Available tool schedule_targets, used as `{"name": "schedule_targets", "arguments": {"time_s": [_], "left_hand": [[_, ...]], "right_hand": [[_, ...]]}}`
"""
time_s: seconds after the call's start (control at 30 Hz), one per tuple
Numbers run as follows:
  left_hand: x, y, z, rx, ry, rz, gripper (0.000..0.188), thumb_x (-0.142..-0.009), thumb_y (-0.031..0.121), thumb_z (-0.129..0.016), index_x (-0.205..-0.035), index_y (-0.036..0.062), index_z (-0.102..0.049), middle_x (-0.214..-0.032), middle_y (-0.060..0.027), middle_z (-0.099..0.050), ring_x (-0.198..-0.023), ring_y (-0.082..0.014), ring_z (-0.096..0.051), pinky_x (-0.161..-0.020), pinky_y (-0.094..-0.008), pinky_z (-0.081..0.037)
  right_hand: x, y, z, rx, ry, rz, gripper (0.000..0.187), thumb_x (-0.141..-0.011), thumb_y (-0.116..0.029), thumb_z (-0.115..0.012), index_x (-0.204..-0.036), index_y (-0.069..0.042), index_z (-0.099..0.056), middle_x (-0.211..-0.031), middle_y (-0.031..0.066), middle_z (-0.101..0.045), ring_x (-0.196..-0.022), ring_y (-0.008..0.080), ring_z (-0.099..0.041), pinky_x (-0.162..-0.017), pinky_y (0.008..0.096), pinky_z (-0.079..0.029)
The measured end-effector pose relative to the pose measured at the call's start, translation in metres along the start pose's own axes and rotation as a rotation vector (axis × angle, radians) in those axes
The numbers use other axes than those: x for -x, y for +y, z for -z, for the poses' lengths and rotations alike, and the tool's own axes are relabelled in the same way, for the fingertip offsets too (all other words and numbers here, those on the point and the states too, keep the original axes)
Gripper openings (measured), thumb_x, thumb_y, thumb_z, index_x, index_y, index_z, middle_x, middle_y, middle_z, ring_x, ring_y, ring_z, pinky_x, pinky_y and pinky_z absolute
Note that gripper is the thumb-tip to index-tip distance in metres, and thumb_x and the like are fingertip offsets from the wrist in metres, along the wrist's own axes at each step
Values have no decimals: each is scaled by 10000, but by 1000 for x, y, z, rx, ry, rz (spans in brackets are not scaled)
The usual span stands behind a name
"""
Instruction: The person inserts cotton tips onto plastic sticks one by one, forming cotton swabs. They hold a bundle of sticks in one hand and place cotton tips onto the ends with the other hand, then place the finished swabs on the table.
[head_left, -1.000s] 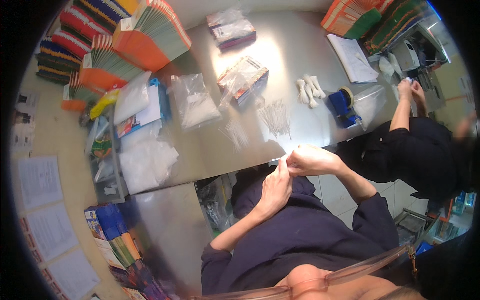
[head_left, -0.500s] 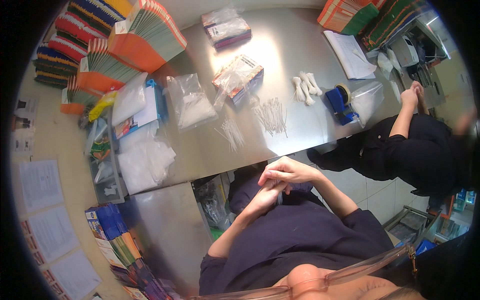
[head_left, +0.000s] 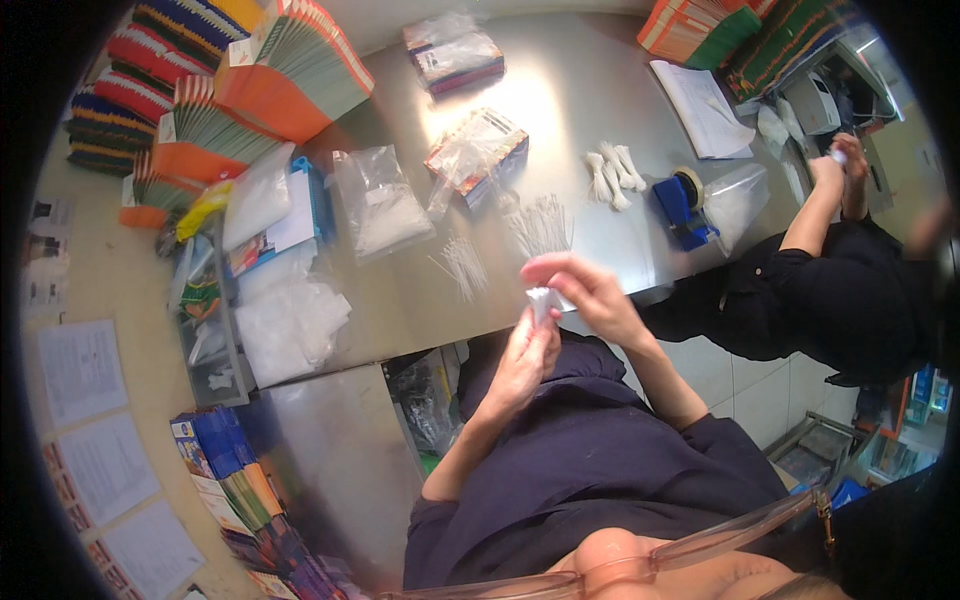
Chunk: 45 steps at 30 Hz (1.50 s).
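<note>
Grip: left hand clamped around a white bundle, its top poking out.
Forearms: both slant inward from below.
Right hand: fingers bent, apart, just beside the bundle's top; contact unclear.
Bundle: near the front edge of the steel table.
Tabletop: loose white strips partly hidden by the right hand; tied white bunches and blue tape dispenser rightward.

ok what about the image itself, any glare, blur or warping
Head view: glare whitens the metal table between the two plastic-covered stacks; head view: the fisheye rim blacks out the corners and the papers at far left look slanted; head view: the right hand seems slightly motion-blurred.
</note>
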<state>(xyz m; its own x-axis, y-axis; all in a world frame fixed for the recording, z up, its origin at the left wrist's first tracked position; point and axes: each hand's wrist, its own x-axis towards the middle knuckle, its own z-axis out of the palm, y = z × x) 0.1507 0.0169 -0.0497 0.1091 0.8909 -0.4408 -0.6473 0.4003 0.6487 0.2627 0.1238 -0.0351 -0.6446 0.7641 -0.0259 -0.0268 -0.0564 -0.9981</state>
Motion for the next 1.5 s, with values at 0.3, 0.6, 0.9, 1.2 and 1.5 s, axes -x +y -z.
{"name": "schedule_targets", "arguments": {"time_s": [0.3, 0.6, 0.9, 1.2, 1.5], "left_hand": [[5, 45, -37, -169, 60, -431, 192, -979, 223, -354, -1068, 52, -355, -725, -15, -502, -527, -4, -351, -456, -135, -255], [10, 55, -41, -167, 66, -417, 223, -977, 235, -372, -1097, 47, -389, -691, 2, -483, -553, -9, -370, -483, -146, -272], [12, 59, -44, -229, 99, -440, 238, -979, 265, -366, -1066, 45, -378, -599, -9, -483, -501, -5, -355, -464, -147, -258], [9, 53, -40, -163, 107, -494, 242, -978, 264, -367, -1057, 35, -373, -572, 7, -451, -486, -26, -383, -448, -157, -272], [9, 52, -47, -181, 67, -502, 202, -978, 225, -369, -1027, 32, -333, -569, 2, -430, -479, -34, -377, -452, -166, -291]], "right_hand": [[-3, -52, -6, -259, -8, -52, 207, -844, -32, -602, -1031, 53, -577, -739, 80, -630, -594, 97, -592, -542, 218, -494], [-7, -57, -3, -370, -79, -13, 162, -840, -18, -602, -985, 53, -599, -716, 75, -623, -582, 105, -595, -532, 228, -492], [-10, -56, -5, -186, 0, 63, 130, -812, -44, -647, -918, 30, -641, -803, 65, -659, -764, 86, -610, -691, 218, -487], [-8, -59, -10, -346, 28, 58, 114, -818, -54, -636, -910, 13, -650, -765, 40, -644, -729, 73, -599, -672, 208, -477], [-7, -64, 0, 64, -35, 170, 198, -801, -7, -647, -983, 55, -598, -873, 88, -614, -731, 78, -557, -658, 206, -446]]}}
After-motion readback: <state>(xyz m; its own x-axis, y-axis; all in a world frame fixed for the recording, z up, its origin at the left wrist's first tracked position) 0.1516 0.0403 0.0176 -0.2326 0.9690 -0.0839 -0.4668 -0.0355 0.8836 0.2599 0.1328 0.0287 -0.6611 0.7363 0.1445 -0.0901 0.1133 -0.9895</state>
